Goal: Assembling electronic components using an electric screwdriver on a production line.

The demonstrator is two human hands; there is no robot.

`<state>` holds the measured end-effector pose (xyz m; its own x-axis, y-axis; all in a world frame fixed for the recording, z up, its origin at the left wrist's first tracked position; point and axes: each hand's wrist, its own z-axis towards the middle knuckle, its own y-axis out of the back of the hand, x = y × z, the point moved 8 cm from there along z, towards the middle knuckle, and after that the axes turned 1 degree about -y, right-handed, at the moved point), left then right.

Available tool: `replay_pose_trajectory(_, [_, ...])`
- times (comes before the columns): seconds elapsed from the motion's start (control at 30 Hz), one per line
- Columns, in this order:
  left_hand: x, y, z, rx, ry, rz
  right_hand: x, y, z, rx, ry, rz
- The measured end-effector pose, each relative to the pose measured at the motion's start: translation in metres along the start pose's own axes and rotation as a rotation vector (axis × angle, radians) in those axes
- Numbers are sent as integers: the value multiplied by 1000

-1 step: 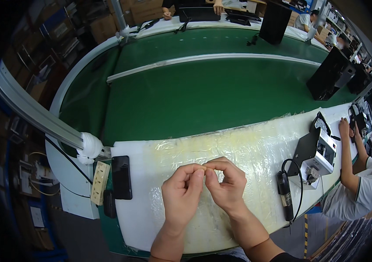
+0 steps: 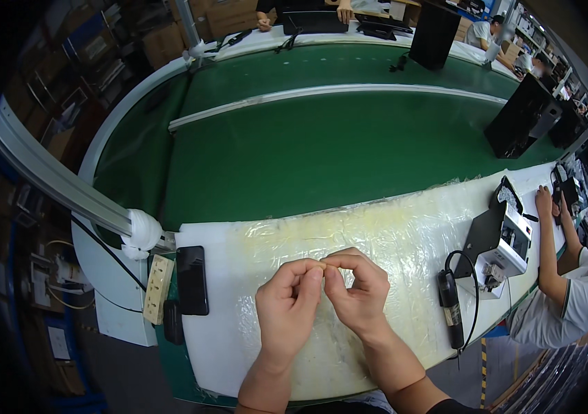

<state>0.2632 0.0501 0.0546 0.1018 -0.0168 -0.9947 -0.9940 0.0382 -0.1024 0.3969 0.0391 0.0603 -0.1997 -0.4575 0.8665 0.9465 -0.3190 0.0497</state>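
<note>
Head view, left hand [image 2: 286, 307]: thumb and forefinger pinched closed, tips meeting the other hand's.
Right hand [image 2: 361, 297]: pinched likewise; anything held between the tips is too small for me to tell.
Beneath them: the film-covered mat [image 2: 404, 255].
Off left: a black phone [image 2: 192, 279], flat.
Off right: a corded black tool [image 2: 450, 309].
Since the earlier frame: hands and things look unmoved.

Legible text: none | right, on the surface [image 2: 219, 345]: black corded cylinder [image 2: 449, 293] with pale label-like patch [image 2: 453, 316], any print too small to read | right, on the floor [image 2: 465, 376]: yellow-and-black striped marking [image 2: 484, 372]
</note>
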Motion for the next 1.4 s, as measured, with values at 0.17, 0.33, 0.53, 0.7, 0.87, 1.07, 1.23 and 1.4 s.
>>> replay_pose_trajectory(0.17, [-2,2,-1,-16,-36,77,4,0,2,18,28,-44])
replay_pose_trajectory(0.33, [-4,3,-3,-27,-66,121,6,0,3,26,51,-52])
replay_pose_trajectory(0.53, [-11,5,-5,-43,-174,253,8,-1,3,46,67,-75])
replay_pose_trajectory(0.7, [-10,6,-3,-25,-181,314,-12,-1,-1,15,-83,-3])
replay_pose_trajectory(0.87, [-5,6,-1,-13,27,23,-24,-6,-7,-13,-358,503])
replay_pose_trajectory(1.07, [-5,1,1,16,26,-63,-29,-6,-8,-3,-409,594])
replay_pose_trajectory(1.23, [-2,0,1,23,29,-54,-34,-4,-7,-17,-406,616])
replay_pose_trajectory(1.4, [1,1,2,26,46,-58,-38,-5,-6,-34,-437,620])
